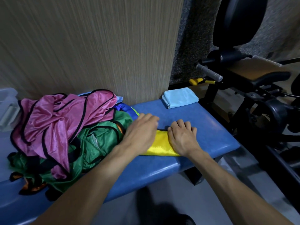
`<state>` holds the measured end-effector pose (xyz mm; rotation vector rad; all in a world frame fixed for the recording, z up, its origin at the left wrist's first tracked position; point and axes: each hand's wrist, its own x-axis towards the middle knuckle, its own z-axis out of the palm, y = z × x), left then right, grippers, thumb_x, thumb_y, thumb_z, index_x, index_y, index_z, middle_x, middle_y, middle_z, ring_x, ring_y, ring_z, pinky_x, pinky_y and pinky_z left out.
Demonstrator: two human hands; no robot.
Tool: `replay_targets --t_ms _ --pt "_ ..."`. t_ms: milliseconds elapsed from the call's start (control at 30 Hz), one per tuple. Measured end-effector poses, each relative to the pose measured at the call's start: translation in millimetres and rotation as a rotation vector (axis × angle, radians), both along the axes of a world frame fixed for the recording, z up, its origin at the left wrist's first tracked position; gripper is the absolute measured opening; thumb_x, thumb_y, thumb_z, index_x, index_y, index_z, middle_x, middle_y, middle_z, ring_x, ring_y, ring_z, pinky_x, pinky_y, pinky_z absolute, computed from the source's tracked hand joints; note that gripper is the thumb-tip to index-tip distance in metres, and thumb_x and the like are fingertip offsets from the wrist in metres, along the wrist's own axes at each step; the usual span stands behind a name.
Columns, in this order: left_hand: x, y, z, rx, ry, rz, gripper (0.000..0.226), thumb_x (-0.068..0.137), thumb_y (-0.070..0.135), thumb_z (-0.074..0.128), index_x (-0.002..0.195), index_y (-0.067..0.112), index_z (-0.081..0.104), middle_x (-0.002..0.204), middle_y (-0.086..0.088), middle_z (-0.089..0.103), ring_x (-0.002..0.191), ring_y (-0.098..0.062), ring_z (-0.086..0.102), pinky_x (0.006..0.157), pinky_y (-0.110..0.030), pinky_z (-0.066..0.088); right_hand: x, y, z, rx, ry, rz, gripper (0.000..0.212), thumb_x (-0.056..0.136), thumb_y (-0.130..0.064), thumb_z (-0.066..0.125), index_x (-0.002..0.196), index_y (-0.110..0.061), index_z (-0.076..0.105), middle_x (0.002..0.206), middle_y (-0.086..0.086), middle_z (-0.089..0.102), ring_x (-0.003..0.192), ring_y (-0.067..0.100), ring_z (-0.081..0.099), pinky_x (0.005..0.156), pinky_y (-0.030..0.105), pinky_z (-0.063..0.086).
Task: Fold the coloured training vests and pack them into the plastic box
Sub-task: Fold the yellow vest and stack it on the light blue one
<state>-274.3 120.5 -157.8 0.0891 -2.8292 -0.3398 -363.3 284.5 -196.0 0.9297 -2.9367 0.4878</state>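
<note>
Lower frame: both forearms reach in from the bottom edge over the blue padded bench [162,172].

Centre: yellow vest [159,146] lies flat on the bench as a narrow folded strip with black trim at its far edge. Right hand [182,136] is palm down on the strip's right part, fingers bent at the knuckles and pressing the cloth near the trim. Left hand [140,129] is palm down over the strip's left end, fingers fairly straight and slightly blurred; whether they pinch any fabric cannot be told.

Left of centre: loose heap of vests, touching the left wrist. Green vest [99,143] below, pink vest [65,120] on top, both black-trimmed; an orange vest [33,186] pokes out at the lower left, a dark blue vest [123,108] at the heap's far right side.

Farther, right of centre: folded light blue vest [180,97] on the bench's far end, well apart from the hands.

Far left edge: clear plastic box [7,105], partly cut off.

Upper left: wood-grain wall panel [97,46]. Upper right: black gym machine [243,70].
</note>
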Motion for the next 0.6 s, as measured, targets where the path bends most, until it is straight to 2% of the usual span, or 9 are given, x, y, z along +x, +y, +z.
replay_targets --t_ms 67,133,233,333,367,433,500,600 --pt "8 14 -11 -0.070 -0.107 -0.073 0.072 0.098 0.048 0.006 0.141 0.010 0.050 0.139 -0.007 0.055 0.128 -0.029 0.047 0.108 -0.043 0.040 -2 -1 1 0.039 -0.017 -0.006 0.030 0.108 -0.040 0.025 0.095 -0.021 0.044 0.102 -0.002 0.039 0.101 0.024 0.037 0.085 0.039 0.025" --pt "16 14 -27 -0.133 -0.170 -0.059 0.081 0.096 0.053 -0.001 0.149 0.007 0.040 0.151 -0.010 0.045 0.140 -0.029 0.038 0.118 -0.041 0.030 -3 -2 4 0.039 -0.052 -0.007 0.036 0.108 -0.042 0.025 0.099 -0.018 0.050 0.103 -0.001 0.042 0.103 0.024 0.038 0.088 0.041 0.027" --pt "20 9 -42 -0.119 -0.177 -0.040 0.080 0.097 0.053 -0.003 0.157 0.008 0.027 0.160 -0.008 0.035 0.147 -0.025 0.029 0.123 -0.039 0.020 -8 -1 13 0.030 -0.183 -0.001 0.038 0.106 -0.045 0.029 0.105 -0.018 0.056 0.105 0.000 0.049 0.109 0.025 0.039 0.091 0.042 0.030" --pt "19 9 -47 -0.081 -0.131 -0.030 0.075 0.100 0.051 0.002 0.157 0.009 0.026 0.159 -0.005 0.035 0.145 -0.023 0.032 0.123 -0.038 0.020 -20 6 26 -0.049 -0.415 -0.013 0.033 0.101 -0.053 0.042 0.103 -0.025 0.059 0.106 0.001 0.059 0.108 0.024 0.048 0.093 0.044 0.041" --pt "19 9 -48 -0.070 -0.115 -0.027 0.074 0.101 0.050 0.004 0.157 0.009 0.028 0.157 -0.005 0.037 0.143 -0.023 0.034 0.123 -0.038 0.021 -24 8 29 -0.108 -0.474 -0.019 0.032 0.100 -0.053 0.047 0.099 -0.025 0.060 0.102 0.001 0.061 0.102 0.024 0.054 0.088 0.041 0.045" --pt "19 8 -51 -0.054 -0.084 -0.026 0.070 0.104 0.049 0.009 0.156 0.008 0.031 0.154 -0.005 0.041 0.140 -0.023 0.037 0.122 -0.038 0.023 -27 12 38 -0.206 -0.528 -0.024 0.032 0.099 -0.048 0.056 0.096 -0.018 0.064 0.090 0.001 0.062 0.088 0.021 0.058 0.073 0.034 0.044" --pt "20 9 -51 -0.039 -0.079 -0.026 0.068 0.104 0.048 0.010 0.156 0.009 0.030 0.153 -0.003 0.041 0.139 -0.021 0.037 0.122 -0.036 0.022 -26 14 45 -0.294 -0.586 -0.043 0.033 0.098 -0.044 0.061 0.096 -0.012 0.066 0.085 0.002 0.059 0.080 0.019 0.056 0.068 0.032 0.042" --pt "21 9 -50 -0.017 -0.068 -0.027 0.067 0.104 0.048 0.011 0.156 0.010 0.029 0.152 -0.001 0.041 0.137 -0.018 0.037 0.122 -0.034 0.021 -25 17 50 -0.401 -0.700 -0.088 0.030 0.095 -0.041 0.068 0.091 -0.011 0.066 0.082 0.004 0.055 0.076 0.019 0.053 0.065 0.033 0.042"
